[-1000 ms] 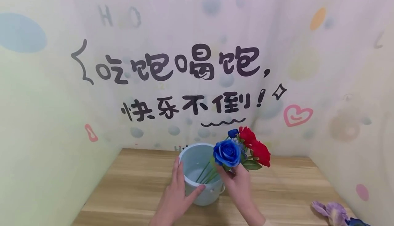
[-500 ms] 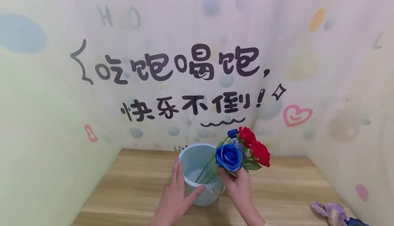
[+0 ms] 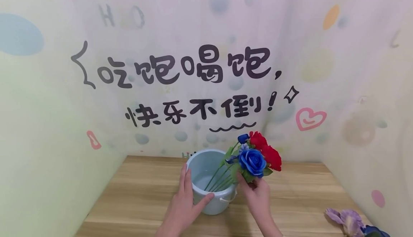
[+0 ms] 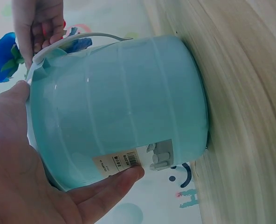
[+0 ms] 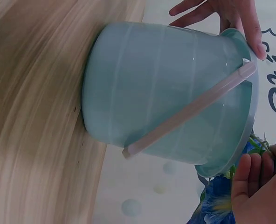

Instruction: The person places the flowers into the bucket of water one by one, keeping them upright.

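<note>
Tabletop [image 3: 138, 194]: back edge near the bucket [image 3: 217, 205], wood spreading left and right. Bucket pale blue, upright at centre, left hand's grip [image 3: 182, 204] clasping rim and wall; red and blue flowers [image 3: 253, 162] slanting over its right rim, stems reaching inside, right hand's grip [image 3: 258, 195] pinching below the blooms.

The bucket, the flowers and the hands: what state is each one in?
Bucket: upright, uncovered.
Bucket handle: lowered against the side.
Flower bunch: tilted, stems slanting into the bucket.
Blue rose: open bloom.
Blue bud: closed.
Purple flower: lying loose on the table.
Left grip: holding the bucket.
Right grip: holding the flower bunch.
</note>
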The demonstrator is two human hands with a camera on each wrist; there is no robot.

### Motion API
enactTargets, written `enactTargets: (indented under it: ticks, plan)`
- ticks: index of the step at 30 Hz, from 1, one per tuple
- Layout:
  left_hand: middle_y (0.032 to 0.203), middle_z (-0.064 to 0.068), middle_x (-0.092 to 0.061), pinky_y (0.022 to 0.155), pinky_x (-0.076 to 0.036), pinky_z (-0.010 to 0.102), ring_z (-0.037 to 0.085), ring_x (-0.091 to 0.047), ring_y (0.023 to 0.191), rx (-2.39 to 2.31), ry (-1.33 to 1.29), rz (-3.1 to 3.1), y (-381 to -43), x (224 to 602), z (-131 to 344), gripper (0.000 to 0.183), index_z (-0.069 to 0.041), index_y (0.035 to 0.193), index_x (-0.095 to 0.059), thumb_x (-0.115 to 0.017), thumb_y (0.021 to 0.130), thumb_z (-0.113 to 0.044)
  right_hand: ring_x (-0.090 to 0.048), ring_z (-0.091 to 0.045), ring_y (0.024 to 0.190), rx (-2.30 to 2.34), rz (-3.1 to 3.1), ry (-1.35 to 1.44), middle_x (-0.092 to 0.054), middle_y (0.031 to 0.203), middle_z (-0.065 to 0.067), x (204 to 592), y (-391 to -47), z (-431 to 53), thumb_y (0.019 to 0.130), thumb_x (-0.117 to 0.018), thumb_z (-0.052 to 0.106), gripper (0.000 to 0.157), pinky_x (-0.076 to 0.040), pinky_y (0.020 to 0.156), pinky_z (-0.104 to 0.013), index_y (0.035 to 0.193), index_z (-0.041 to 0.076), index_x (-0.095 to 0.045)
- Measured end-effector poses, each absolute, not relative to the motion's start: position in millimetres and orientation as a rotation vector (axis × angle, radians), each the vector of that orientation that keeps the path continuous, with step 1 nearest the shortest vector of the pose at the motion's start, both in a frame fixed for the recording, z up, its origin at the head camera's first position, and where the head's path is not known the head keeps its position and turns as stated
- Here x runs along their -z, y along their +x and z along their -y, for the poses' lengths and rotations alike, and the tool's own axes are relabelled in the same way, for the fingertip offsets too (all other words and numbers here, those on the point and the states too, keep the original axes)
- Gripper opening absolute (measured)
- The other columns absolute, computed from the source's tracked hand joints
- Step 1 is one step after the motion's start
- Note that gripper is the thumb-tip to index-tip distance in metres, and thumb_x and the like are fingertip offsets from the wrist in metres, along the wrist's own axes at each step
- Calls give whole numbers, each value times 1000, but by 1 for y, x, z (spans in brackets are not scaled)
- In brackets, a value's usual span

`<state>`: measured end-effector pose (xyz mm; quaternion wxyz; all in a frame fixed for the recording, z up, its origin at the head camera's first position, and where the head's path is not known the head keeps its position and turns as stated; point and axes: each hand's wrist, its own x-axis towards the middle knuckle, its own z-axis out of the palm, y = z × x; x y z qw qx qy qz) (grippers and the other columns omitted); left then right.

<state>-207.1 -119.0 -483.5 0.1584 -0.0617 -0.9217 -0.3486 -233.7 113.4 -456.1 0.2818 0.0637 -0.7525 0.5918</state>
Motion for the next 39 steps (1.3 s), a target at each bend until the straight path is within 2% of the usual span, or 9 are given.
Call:
enactTargets:
  ticks: [5, 13, 24, 32, 39]
  plan:
    - [178, 4, -5, 87, -61, 53, 39, -68, 114, 995, -180, 2639, -207, 484, 119, 116, -11, 170, -11, -62, 91, -79, -57, -8, 63, -1550, 2069, 132, -71, 83, -5, 456, -234, -116, 93, -83, 14, 16, -50, 56, -22, 103, 3, -78]
    - [177, 3, -3, 87, -61, 52, 36, -68, 113, 1000, -166, 2675, -207, 484, 118, 116, -13, 171, -8, -63, 91, -76, -60, -9, 69, -1516, 2135, 91, -76, 94, -7, 456, -233, -119, 94, -83, 20, 28, -55, 64, -22, 115, 4, -75]
    - [177, 5, -5, 88, -60, 53, 37, -68, 113, 1012, -154, 2683, -204, 487, 118, 116, -12, 171, -8, -63, 91, -77, -59, -16, 69, -1592, 2194, 42, -68, 83, -4, 461, -234, -124, 94, -84, 29, 32, -52, 61, -26, 116, 8, -74]
    - [178, 4, -2, 92, -59, 53, 37, -65, 120, 1032, -159, 2686, -203, 486, 118, 115, -12, 171, -8, -62, 92, -76, -62, -18, 75, -1650, 2198, 16, -73, 97, -8, 459, -232, -127, 91, -86, 33, 41, -56, 65, -26, 121, 8, -73]
    - [178, 5, -3, 89, -60, 53, 38, -67, 116, 1023, -168, 2663, -207, 483, 118, 115, -12, 171, -8, -64, 92, -75, -57, -18, 75, -1660, 2201, -21, -63, 88, -6, 456, -231, -135, 91, -87, 33, 35, -49, 61, -24, 113, 10, -72]
